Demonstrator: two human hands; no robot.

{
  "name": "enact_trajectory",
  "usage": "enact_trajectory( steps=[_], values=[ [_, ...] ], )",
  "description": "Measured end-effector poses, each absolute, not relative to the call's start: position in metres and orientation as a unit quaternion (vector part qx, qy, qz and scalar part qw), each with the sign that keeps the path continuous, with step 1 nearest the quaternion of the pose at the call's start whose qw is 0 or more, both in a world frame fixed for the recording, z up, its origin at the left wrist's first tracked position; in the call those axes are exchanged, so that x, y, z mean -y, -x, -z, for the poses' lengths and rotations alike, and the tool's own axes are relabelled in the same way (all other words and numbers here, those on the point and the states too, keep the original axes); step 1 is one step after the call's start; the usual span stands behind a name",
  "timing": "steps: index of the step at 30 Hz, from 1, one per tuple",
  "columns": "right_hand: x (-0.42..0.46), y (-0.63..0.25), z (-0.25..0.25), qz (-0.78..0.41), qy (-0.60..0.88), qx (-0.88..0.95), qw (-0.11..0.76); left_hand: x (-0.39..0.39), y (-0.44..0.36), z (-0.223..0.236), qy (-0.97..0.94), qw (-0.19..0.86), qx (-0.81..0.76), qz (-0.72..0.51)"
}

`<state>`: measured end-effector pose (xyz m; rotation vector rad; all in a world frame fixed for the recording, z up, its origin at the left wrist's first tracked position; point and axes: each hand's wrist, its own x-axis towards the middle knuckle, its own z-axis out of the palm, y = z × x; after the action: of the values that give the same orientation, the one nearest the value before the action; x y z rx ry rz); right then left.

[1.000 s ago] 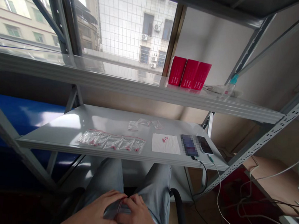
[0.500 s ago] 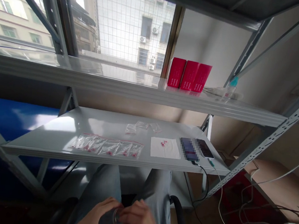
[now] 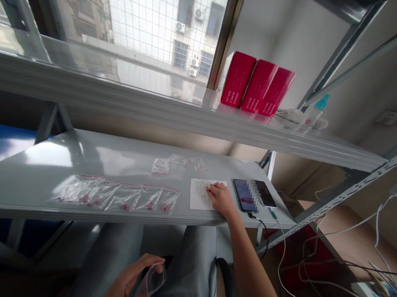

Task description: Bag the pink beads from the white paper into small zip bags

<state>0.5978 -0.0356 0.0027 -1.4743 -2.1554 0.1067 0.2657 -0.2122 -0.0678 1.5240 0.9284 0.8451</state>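
My left hand (image 3: 125, 282) is low over my lap, holding a small transparent zip bag (image 3: 152, 279) by its edge. My right hand (image 3: 222, 200) reaches out to the lower shelf, its fingertips resting on a white paper tissue (image 3: 200, 195). Red specks on the tissue are mostly hidden by those fingers, and I cannot tell whether they hold one. To the left lies a row of zip bags (image 3: 115, 195) with small pink-red pieces inside. Several more transparent bags (image 3: 160, 166) lie behind that row.
Two phones (image 3: 245, 196) lie right of the tissue on the grey metal shelf (image 3: 41, 155), with cables hanging off its edge. Red boxes (image 3: 258, 84) and a bottle (image 3: 315, 112) stand on the shelf above. A chair armrest (image 3: 227, 284) is beside my knees.
My right hand has left the bag and moved from my lap out to the tissue. My left hand has shifted left with the bag. The view has tilted slightly.
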Motion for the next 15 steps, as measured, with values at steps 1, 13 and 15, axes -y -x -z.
enact_trajectory(
  steps=[1,13,15],
  values=[
    [0.036,-0.599,-0.001,-0.040,0.545,0.796,0.259,0.212,-0.268,0.064,-0.644,0.550,-0.383,-0.368],
    [0.021,-0.601,-0.018,-0.076,0.533,0.809,0.237,0.161,-0.303,0.006,-0.600,0.513,-0.308,-0.531],
    [0.027,-0.596,-0.029,-0.076,0.532,0.806,0.248,0.150,-0.311,-0.001,-0.590,0.500,-0.320,-0.547]
  ],
)
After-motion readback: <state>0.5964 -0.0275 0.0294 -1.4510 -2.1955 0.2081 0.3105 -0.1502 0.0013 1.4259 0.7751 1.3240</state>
